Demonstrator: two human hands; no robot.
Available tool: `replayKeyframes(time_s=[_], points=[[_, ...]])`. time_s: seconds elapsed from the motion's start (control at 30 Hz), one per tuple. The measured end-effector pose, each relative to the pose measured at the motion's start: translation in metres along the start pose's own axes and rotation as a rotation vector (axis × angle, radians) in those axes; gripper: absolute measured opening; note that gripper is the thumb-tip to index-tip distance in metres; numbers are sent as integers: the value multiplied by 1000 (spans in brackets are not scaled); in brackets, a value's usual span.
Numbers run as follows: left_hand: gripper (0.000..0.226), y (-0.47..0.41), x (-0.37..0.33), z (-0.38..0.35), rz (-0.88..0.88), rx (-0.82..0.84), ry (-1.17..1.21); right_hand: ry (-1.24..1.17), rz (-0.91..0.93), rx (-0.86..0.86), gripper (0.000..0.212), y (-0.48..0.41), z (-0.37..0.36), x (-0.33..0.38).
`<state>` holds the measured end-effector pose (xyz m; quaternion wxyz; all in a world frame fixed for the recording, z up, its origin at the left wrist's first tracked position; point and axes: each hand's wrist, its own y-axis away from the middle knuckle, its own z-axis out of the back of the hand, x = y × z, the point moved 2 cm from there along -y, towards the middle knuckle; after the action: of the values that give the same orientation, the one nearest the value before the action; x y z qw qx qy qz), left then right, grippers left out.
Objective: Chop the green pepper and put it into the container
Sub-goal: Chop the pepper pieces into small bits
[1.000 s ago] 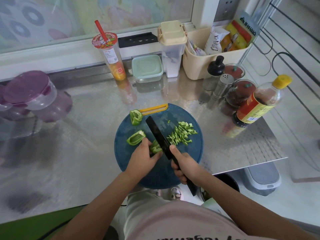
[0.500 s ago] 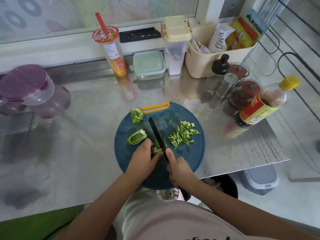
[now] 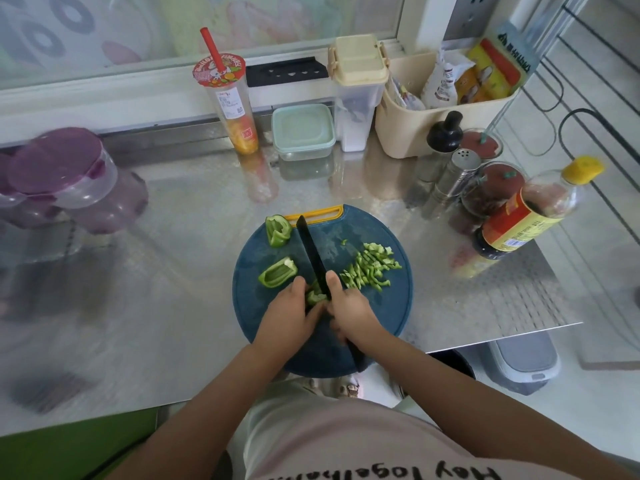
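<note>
A round blue cutting board (image 3: 388,317) lies on the steel counter. My right hand (image 3: 353,311) grips a black knife (image 3: 311,252), its blade pointing away from me across the board. My left hand (image 3: 291,311) holds down a small green pepper piece (image 3: 314,295) just left of the blade. A pile of chopped pepper strips (image 3: 370,266) lies right of the blade. Two larger pepper pieces sit on the board's left: one (image 3: 277,271) by my left hand, another (image 3: 278,230) near the yellow handle. A pale green lidded container (image 3: 303,130) stands at the back.
At the back stand a drink cup with a red straw (image 3: 230,105), a cream-lidded box (image 3: 358,88) and a beige basket of packets (image 3: 433,109). Shakers, jars and a sauce bottle (image 3: 526,213) crowd the right. Purple-lidded tubs (image 3: 59,174) sit far left. The counter ends right of the board.
The knife blade has swung from slanting to nearly straight away from me and come down beside the piece under my left hand. Both hands stayed at the board's middle.
</note>
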<state>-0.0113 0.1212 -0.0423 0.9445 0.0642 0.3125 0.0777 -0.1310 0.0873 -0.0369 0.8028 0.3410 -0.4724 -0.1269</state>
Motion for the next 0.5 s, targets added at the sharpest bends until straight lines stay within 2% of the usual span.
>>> replayKeyframes(time_s=[0.13, 0.27, 0.5], points=[[29, 5, 0, 2, 77, -46, 32, -119, -66, 25, 62, 6, 15, -7], [26, 7, 0, 2, 118, -60, 109, -174, -73, 131, 61, 18, 25, -12], [25, 13, -5, 8, 37, -132, 103, -167, -5, 191, 59, 37, 20, -15]])
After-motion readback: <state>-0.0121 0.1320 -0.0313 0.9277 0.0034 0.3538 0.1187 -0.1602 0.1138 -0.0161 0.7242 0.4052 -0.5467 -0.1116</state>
